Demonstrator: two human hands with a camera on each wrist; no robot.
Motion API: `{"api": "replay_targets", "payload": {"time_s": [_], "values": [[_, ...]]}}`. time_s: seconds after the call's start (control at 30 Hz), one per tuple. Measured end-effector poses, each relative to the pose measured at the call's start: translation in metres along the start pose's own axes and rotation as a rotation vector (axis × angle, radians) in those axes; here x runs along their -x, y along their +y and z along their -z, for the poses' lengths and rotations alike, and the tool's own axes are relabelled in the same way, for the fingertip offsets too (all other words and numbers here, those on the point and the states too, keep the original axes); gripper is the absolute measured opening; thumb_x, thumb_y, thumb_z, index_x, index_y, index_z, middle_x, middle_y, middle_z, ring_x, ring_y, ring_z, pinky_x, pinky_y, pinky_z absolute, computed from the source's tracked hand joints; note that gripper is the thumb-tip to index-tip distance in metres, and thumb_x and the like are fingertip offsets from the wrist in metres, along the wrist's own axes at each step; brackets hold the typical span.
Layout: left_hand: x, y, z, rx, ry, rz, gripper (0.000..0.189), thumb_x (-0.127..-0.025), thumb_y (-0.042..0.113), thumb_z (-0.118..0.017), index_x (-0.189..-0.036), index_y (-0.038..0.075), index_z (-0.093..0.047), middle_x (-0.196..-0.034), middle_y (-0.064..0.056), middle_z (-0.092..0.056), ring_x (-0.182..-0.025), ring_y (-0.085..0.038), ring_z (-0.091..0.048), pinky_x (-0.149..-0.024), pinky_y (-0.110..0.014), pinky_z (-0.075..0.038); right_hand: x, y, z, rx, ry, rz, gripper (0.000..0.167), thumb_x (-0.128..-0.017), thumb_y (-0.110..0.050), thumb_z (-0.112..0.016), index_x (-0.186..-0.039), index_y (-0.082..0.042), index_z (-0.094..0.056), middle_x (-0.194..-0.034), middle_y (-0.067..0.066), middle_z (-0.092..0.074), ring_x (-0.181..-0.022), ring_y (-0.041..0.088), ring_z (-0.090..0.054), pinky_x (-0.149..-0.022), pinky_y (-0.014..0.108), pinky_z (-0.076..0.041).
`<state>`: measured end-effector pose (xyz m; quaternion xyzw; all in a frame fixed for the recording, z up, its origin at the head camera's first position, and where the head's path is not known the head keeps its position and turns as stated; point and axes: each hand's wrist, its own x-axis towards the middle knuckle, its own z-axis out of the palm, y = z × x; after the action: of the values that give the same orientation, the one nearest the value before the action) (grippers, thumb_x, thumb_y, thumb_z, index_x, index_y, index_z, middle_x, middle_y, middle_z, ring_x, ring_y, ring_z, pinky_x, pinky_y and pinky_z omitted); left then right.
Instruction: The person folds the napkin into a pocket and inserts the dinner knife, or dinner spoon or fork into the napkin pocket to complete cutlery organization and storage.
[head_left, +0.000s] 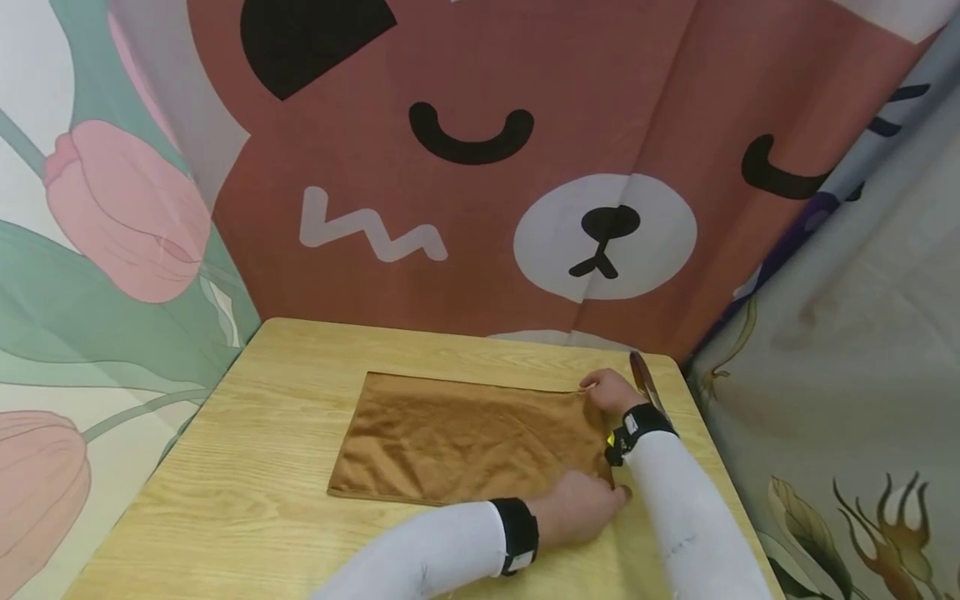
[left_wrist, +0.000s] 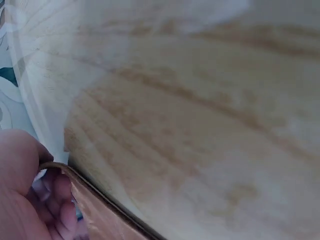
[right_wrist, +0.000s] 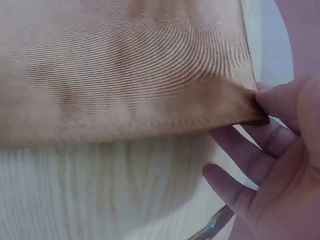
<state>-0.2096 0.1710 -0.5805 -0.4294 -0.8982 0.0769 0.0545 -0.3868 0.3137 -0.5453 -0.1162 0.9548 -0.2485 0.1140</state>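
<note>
A brown satiny cloth [head_left: 465, 437] lies folded into a rectangle on the wooden table, slightly wrinkled. My right hand [head_left: 611, 392] pinches its far right corner between thumb and fingers; in the right wrist view the stitched edge of the cloth [right_wrist: 150, 100] runs to that pinch. At the near right corner, my left hand [head_left: 577, 507] grips the cloth's edge. The left wrist view shows the thumb and curled fingers of the left hand [left_wrist: 25, 185] holding the folded edge of the cloth [left_wrist: 110, 215].
A dark, slender, knife-like object [head_left: 647, 379] lies by the table's right edge, partly behind the right wrist. The wood-grain table [head_left: 247, 467] has rounded far corners. A brown bear-print curtain [head_left: 465, 283] hangs behind it, with floral curtains on both sides.
</note>
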Motion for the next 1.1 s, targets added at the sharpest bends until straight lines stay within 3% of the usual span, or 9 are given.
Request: {"api": "replay_targets", "payload": {"time_s": [0.13,0.23,0.4,0.53,0.67,0.83,1.0,1.1], "values": [[0.003,-0.002,0.006,0.043,-0.019,-0.069,0.026,-0.110,0.037,-0.046,-0.136,0.040,-0.050,-0.072,0.015,-0.048,-0.057,-0.002,-0.045,-0.042,-0.022,-0.037,0.000,-0.004,0.007,-0.024,-0.012,-0.004,0.034,-0.085,0.003,-0.050,-0.111,0.002,-0.072,-0.110,0.020,-0.070,-0.082,0.026,-0.060,-0.069,0.034,-0.050],[0.005,-0.003,0.012,0.041,-0.001,-0.108,0.021,-0.109,0.036,-0.047,-0.127,0.040,-0.057,-0.070,0.016,-0.049,-0.057,-0.001,-0.046,-0.043,-0.022,-0.037,0.002,-0.006,0.012,-0.059,-0.049,-0.040,0.026,-0.089,0.000,-0.051,-0.107,0.001,-0.070,-0.106,0.017,-0.067,-0.071,0.022,-0.058,-0.058,0.031,-0.049],[0.009,-0.003,0.024,0.032,0.032,-0.113,0.008,-0.101,0.031,-0.059,-0.100,0.039,-0.062,-0.066,0.017,-0.052,-0.055,0.001,-0.046,-0.040,-0.024,-0.037,0.008,-0.010,0.020,-0.123,-0.139,-0.113,0.019,-0.094,-0.007,-0.054,-0.109,-0.001,-0.065,-0.097,0.013,-0.063,-0.065,0.023,-0.059,-0.058,0.036,-0.053],[0.011,-0.002,0.030,0.037,0.026,-0.098,0.010,-0.096,0.030,-0.062,-0.092,0.038,-0.059,-0.066,0.018,-0.054,-0.055,0.002,-0.045,-0.041,-0.024,-0.037,0.014,-0.012,0.026,-0.171,-0.232,-0.180,0.023,-0.088,-0.007,-0.061,-0.110,-0.001,-0.061,-0.084,0.012,-0.062,-0.064,0.024,-0.059,-0.060,0.041,-0.055],[0.013,-0.002,0.034,0.031,0.022,-0.074,0.011,-0.094,0.031,-0.064,-0.085,0.037,-0.060,-0.068,0.018,-0.057,-0.055,0.002,-0.046,-0.041,-0.024,-0.037,0.019,-0.013,0.029,-0.153,-0.319,-0.215,0.024,-0.087,-0.006,-0.064,-0.110,-0.002,-0.057,-0.080,0.011,-0.060,-0.063,0.023,-0.058,-0.058,0.038,-0.051],[0.014,-0.001,0.043,0.094,-0.059,-0.010,0.015,-0.095,0.037,-0.062,-0.080,0.035,-0.060,-0.069,0.017,-0.059,-0.058,0.000,-0.049,-0.044,-0.027,-0.041,0.023,-0.019,0.040,-0.072,-0.357,-0.188,0.014,-0.090,-0.005,-0.057,-0.103,-0.004,-0.062,-0.080,0.008,-0.059,-0.064,0.022,-0.060,-0.058,0.036,-0.051],[0.013,-0.001,0.055,0.273,-0.178,0.057,0.015,-0.096,0.039,-0.060,-0.082,0.033,-0.060,-0.072,0.015,-0.058,-0.064,-0.003,-0.053,-0.051,-0.032,-0.045,0.024,-0.029,0.054,-0.044,-0.347,-0.163,0.019,-0.092,-0.006,-0.056,-0.097,-0.005,-0.075,-0.076,0.005,-0.063,-0.067,0.021,-0.061,-0.063,0.040,-0.058],[0.015,-0.005,0.060,0.366,-0.212,0.056,0.018,-0.094,0.039,-0.060,-0.078,0.030,-0.058,-0.069,0.014,-0.054,-0.061,-0.004,-0.052,-0.051,-0.031,-0.044,0.025,-0.033,0.060,-0.039,-0.335,-0.154,0.021,-0.094,-0.009,-0.058,-0.098,-0.006,-0.079,-0.079,0.005,-0.067,-0.069,0.020,-0.064,-0.068,0.041,-0.060]]}}
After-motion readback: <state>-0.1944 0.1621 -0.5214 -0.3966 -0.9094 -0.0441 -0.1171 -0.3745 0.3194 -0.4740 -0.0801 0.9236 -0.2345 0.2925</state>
